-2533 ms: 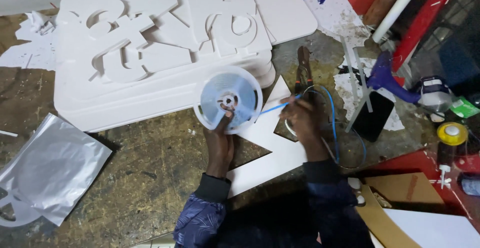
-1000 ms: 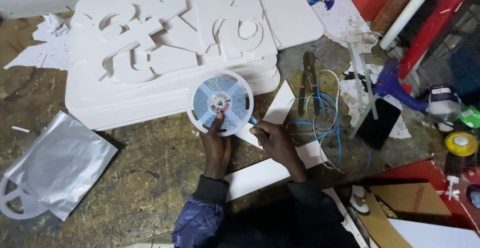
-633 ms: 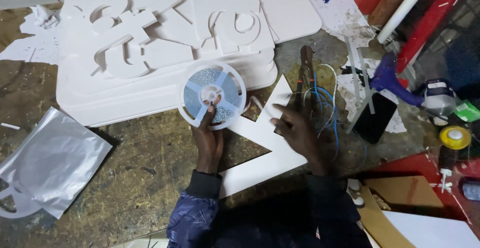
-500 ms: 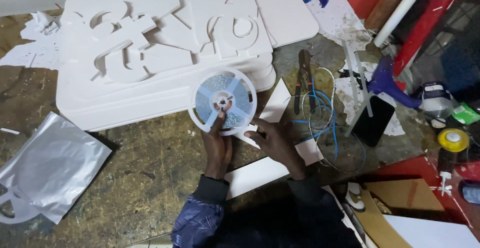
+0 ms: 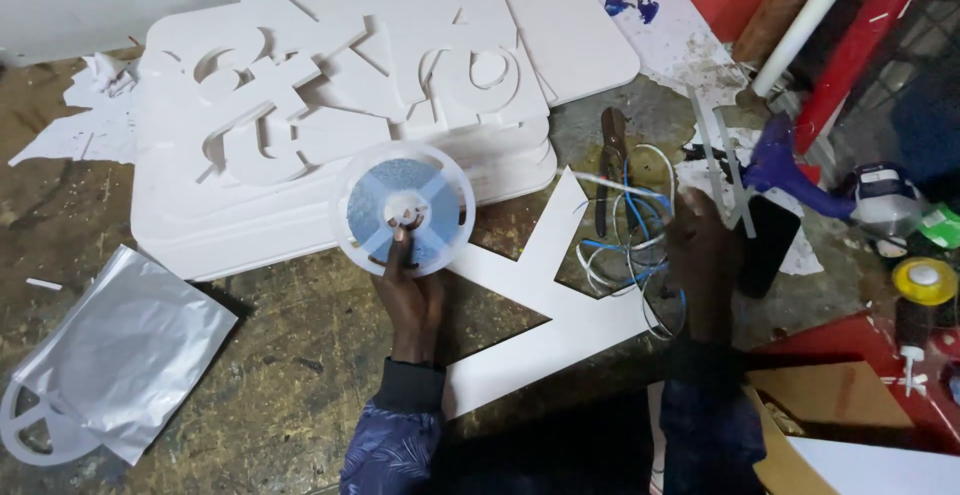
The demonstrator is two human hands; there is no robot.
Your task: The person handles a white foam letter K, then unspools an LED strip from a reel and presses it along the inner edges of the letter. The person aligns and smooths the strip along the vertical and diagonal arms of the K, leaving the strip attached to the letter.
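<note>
L hand (image 5: 408, 290) pinches round white plastic reel of blue strip (image 5: 402, 208); R hand (image 5: 703, 255), well apart, grips strip end amid wire loops (image 5: 628, 240). Risk: strip snags, kinks.

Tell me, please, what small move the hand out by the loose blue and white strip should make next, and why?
Probably bring the right hand back to the round white reel for a fresh grip: the left hand steadies the reel, and the blue and white strip already lies looped on the table.

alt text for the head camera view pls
A person's left hand holds a white reel of blue strip upright on a worn table, while the right hand pulls loops of strip aside. White foam letters lie behind.
</note>
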